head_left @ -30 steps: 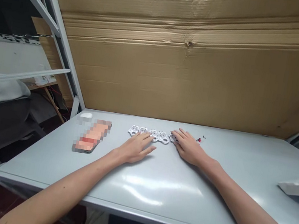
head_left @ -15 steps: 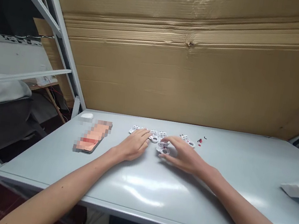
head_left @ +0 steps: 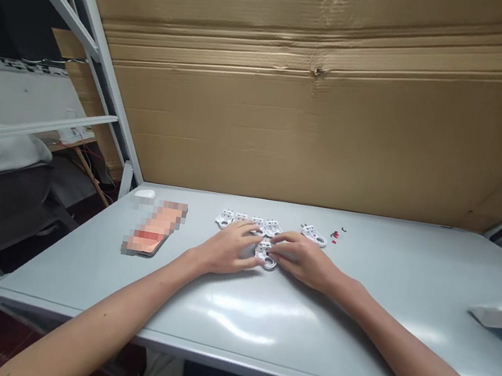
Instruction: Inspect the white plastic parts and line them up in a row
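1. Since the earlier frame, our right hand (head_left: 303, 261) has slid left, and the white plastic part (head_left: 265, 255) has shifted with it to just in front of the row, now between both hands.
2. Right hand: fingers curled over the part's far side. We cannot tell whether it is pinched, as the grip is partly hidden.
3. Left hand (head_left: 229, 247): flat and loosely spread on the grey table (head_left: 352, 333), its fingertips (head_left: 253, 264) just beside the part.
4. Four similar white parts (head_left: 245, 222) lie in a row beyond the hands; a fifth (head_left: 313, 235) lies apart to the right, with small red bits (head_left: 334, 234) just beyond it.
5. Handling note: we judge it best to hold the part by its edges, clear of its round opening, and keep the wrists low so it does not nudge the row.
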`<act>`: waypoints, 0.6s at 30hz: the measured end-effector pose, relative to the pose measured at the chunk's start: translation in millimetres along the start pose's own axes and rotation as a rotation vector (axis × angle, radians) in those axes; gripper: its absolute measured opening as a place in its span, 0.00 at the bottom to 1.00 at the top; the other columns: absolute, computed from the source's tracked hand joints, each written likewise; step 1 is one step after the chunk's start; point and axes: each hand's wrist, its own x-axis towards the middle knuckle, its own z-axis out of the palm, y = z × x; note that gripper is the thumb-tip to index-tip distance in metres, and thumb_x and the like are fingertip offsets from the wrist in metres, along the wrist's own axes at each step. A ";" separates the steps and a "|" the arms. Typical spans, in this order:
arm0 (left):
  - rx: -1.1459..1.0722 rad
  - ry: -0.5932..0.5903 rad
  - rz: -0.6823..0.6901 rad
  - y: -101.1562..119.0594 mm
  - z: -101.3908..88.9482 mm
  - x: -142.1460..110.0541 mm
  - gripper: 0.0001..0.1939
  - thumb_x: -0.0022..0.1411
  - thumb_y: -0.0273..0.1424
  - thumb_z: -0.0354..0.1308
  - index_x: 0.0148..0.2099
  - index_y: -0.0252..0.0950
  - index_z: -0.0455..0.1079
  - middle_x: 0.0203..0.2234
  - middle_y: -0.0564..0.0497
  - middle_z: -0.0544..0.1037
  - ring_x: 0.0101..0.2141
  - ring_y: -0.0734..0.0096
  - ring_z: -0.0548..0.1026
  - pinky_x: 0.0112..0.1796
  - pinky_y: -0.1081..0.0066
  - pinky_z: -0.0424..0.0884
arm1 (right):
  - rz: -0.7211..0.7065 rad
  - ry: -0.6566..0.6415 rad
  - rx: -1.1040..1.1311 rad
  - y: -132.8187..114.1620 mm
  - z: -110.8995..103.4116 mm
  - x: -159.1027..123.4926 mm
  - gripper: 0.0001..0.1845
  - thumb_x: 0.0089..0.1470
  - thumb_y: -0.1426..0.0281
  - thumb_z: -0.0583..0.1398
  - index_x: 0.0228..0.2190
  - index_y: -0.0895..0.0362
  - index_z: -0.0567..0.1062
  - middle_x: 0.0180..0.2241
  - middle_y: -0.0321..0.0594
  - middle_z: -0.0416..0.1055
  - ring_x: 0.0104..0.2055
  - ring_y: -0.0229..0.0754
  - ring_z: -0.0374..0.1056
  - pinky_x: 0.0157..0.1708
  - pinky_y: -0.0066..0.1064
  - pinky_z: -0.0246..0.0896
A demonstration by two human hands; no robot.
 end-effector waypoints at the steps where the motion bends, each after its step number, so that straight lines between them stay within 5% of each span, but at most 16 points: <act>1: -0.018 -0.004 0.006 0.3 0.5 -0.3 0.26 0.66 0.46 0.57 0.59 0.36 0.70 0.60 0.38 0.68 0.62 0.48 0.63 0.60 0.52 0.61 | -0.005 -0.002 0.010 -1.0 0.3 0.6 0.13 0.60 0.73 0.57 0.37 0.53 0.83 0.43 0.47 0.77 0.43 0.48 0.74 0.41 0.39 0.70; 18: -0.156 -0.007 -0.056 -0.8 4.9 3.3 0.24 0.64 0.48 0.60 0.57 0.42 0.72 0.57 0.43 0.70 0.58 0.53 0.68 0.56 0.57 0.66 | 0.037 0.061 0.033 -6.0 9.5 3.9 0.15 0.62 0.72 0.52 0.40 0.55 0.79 0.44 0.49 0.77 0.45 0.49 0.73 0.43 0.43 0.70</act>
